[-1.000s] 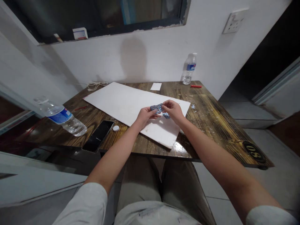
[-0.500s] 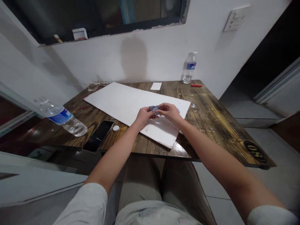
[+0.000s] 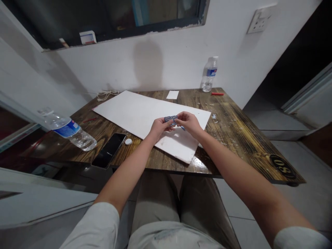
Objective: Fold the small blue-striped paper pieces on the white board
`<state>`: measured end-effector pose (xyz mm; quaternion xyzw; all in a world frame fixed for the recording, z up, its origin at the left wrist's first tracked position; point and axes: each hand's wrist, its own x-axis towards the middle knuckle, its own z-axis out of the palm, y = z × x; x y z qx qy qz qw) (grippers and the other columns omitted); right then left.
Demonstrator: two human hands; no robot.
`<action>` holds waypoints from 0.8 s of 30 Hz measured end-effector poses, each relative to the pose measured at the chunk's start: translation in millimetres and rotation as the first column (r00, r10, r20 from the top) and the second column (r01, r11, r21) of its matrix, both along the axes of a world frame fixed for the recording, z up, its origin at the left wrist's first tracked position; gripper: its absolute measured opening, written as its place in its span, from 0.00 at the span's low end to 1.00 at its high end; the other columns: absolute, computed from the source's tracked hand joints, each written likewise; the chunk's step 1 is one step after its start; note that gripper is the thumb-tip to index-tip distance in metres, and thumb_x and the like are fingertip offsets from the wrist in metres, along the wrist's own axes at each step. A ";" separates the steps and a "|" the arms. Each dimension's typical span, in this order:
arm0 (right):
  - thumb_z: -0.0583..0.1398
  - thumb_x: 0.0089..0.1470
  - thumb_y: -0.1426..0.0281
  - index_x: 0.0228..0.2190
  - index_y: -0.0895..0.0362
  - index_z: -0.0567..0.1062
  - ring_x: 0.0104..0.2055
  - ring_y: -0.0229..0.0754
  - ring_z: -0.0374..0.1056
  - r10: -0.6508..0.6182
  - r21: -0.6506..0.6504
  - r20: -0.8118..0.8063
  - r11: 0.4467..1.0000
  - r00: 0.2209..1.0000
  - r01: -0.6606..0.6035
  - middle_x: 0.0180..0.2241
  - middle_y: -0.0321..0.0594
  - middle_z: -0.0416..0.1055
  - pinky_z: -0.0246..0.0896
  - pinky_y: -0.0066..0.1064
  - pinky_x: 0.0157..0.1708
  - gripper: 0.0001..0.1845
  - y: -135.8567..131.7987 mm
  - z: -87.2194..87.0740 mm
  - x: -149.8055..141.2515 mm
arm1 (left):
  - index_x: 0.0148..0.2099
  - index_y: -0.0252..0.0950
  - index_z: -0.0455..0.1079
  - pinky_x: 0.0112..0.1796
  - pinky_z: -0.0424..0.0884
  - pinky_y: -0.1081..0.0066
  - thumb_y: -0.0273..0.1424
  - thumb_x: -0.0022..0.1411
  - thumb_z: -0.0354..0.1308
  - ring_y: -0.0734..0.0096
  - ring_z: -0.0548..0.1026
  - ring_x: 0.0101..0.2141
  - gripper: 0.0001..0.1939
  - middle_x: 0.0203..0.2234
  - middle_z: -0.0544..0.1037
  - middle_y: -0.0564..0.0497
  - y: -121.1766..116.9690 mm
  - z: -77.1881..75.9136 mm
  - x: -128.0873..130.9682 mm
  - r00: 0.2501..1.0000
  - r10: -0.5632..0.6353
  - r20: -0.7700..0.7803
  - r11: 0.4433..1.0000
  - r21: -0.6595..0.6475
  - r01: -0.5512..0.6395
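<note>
Over the white board, both hands are brought together at a small blue-grey piece with lighter edges; its kind is too small to make out. My left hand pinches it from the left, thumb on top. My right hand has its thumb and fingers closed on the piece's right end. A bit of bright blue shows just under the right hand; whether it is held or lies on the board, I cannot tell.
A bottle leans at the left, near a phone and a white cap. Another bottle stands at the back right beside a red stick. A small star-shaped piece, white paper and a cable lie on the table.
The blue-grey piece has turned and shows more of its length between the hands. My right fingers have shifted slightly. The bright blue bit now appears lower, under the right hand.
</note>
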<state>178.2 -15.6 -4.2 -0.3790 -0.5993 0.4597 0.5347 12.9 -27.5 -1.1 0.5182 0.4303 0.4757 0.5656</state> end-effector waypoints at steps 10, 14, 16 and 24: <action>0.65 0.43 0.60 0.25 0.57 0.71 0.23 0.35 0.64 -0.118 0.018 0.065 0.993 0.991 0.117 0.22 0.35 0.71 0.60 0.29 0.25 0.14 -2.4 -1.2 1.1 | 0.43 0.27 0.74 0.28 0.71 0.77 0.32 0.58 0.64 0.74 0.79 0.27 0.14 0.33 0.81 0.42 -2.7 3.7 3.8 0.993 -0.106 0.054 0.994 -0.025 0.107; 0.64 0.44 0.62 0.26 0.57 0.72 0.24 0.35 0.64 -0.122 0.047 0.134 0.992 0.983 0.117 0.22 0.35 0.71 0.59 0.28 0.25 0.11 -1.7 -3.8 1.1 | 0.42 0.27 0.74 0.27 0.70 0.78 0.28 0.58 0.64 0.74 0.79 0.26 0.11 0.32 0.81 0.43 -2.4 3.1 3.9 0.998 -0.042 0.045 0.998 -0.046 0.044; 0.64 0.45 0.61 0.26 0.57 0.72 0.24 0.36 0.64 -0.108 0.067 0.162 0.993 0.981 0.098 0.22 0.35 0.70 0.58 0.29 0.26 0.11 -0.7 -6.1 0.4 | 0.41 0.27 0.74 0.26 0.70 0.77 0.29 0.57 0.65 0.74 0.78 0.25 0.12 0.32 0.81 0.43 -1.8 2.1 2.8 0.999 -0.031 0.032 0.998 -0.050 0.033; 0.64 0.46 0.58 0.27 0.57 0.72 0.26 0.37 0.66 -0.015 0.087 0.103 0.996 0.995 0.006 0.23 0.37 0.72 0.60 0.30 0.28 0.15 -1.6 -7.2 -1.1 | 0.39 0.27 0.75 0.25 0.68 0.76 0.38 0.51 0.69 0.73 0.78 0.23 0.19 0.29 0.81 0.42 -1.2 0.8 -1.0 0.999 -0.050 0.005 0.998 -0.034 0.050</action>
